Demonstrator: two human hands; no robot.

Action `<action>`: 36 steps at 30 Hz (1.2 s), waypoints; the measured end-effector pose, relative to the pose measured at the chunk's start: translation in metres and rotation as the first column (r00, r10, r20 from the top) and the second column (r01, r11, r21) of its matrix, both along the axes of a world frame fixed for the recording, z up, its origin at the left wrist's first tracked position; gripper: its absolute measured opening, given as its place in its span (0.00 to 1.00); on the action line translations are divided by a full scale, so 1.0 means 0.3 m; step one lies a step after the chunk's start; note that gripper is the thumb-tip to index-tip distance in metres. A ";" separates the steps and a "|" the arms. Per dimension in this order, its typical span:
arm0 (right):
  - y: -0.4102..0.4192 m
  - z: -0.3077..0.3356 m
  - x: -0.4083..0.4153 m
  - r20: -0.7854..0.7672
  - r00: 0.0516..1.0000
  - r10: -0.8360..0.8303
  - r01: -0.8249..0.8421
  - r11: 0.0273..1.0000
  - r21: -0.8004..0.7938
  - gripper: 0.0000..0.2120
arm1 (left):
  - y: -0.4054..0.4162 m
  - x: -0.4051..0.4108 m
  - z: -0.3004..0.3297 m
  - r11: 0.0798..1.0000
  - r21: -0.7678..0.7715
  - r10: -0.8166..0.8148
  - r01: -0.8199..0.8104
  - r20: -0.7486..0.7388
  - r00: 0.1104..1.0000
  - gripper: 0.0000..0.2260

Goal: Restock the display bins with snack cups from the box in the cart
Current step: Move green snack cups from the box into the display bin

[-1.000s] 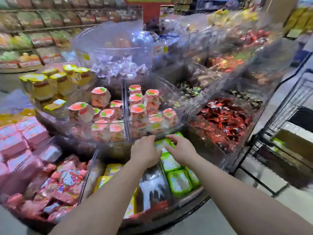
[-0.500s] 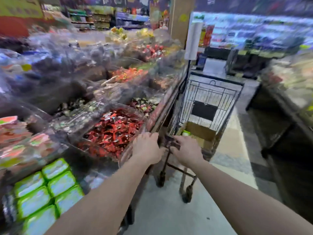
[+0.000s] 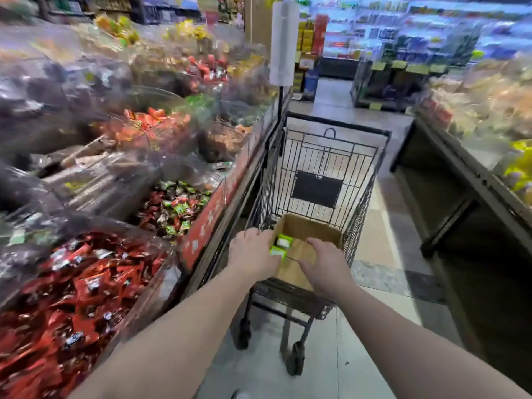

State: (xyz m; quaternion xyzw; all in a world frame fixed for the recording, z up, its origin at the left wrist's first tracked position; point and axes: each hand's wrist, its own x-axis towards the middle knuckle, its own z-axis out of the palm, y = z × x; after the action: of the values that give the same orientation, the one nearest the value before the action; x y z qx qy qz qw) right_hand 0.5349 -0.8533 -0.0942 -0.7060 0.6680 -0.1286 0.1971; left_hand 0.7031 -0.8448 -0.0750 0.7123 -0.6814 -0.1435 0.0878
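An open cardboard box (image 3: 309, 228) sits in a black wire shopping cart (image 3: 325, 171). Two green-lidded snack cups (image 3: 280, 246) show at the box's left inner side. My left hand (image 3: 253, 253) reaches over the box's left edge, its fingers at the cups; whether it grips one is hidden. My right hand (image 3: 324, 263) hovers palm down over the box's middle, fingers apart, holding nothing. The display bins (image 3: 86, 286) with wrapped sweets run along the left.
A red-fronted display counter (image 3: 213, 214) stands tight against the cart's left side. A white post (image 3: 283, 44) rises behind the cart. A dark display stand (image 3: 460, 197) lines the right of the aisle. Tiled floor (image 3: 377, 234) lies between them.
My view swung right from the green-cup bin to the cart. Both hands left the bin, crossed to the cart and now reach into the box.
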 end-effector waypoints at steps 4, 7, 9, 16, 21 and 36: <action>-0.264 -0.014 -0.010 0.024 0.999 -0.047 0.046 0.998 0.047 0.28 | -0.287 -0.008 -0.013 0.998 0.034 -0.052 0.053 -0.028 0.998 0.27; -0.424 -0.045 -0.012 0.040 0.997 -0.065 0.062 0.995 0.083 0.28 | -0.461 -0.015 -0.051 0.995 0.079 -0.049 0.055 -0.079 0.996 0.27; -0.500 -0.084 -0.025 0.033 0.997 -0.067 0.063 0.992 0.112 0.27 | -0.540 -0.026 -0.094 0.992 0.114 -0.045 0.056 -0.095 0.994 0.28; -0.803 -0.286 -0.105 0.053 0.999 -0.005 -0.011 0.958 0.285 0.28 | -0.749 -0.044 -0.301 0.955 0.286 0.127 -0.085 -0.134 0.983 0.32; -1.033 -0.441 -0.174 0.057 0.990 0.127 -0.139 0.894 0.426 0.27 | -0.856 -0.106 -0.420 0.903 0.360 0.300 -0.235 -0.136 0.944 0.32; -1.229 -1.092 -0.051 0.049 0.981 0.188 -0.161 0.648 0.744 0.27 | -0.912 -0.205 -0.951 0.714 0.473 0.644 -0.516 -0.155 0.749 0.32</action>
State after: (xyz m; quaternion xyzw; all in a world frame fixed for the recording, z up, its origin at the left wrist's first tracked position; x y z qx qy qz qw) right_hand 0.5197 -1.2219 -0.4217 -0.6266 0.5943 0.1864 0.4685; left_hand 0.6415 -1.1185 -0.3602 0.8622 -0.3521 -0.3537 0.0863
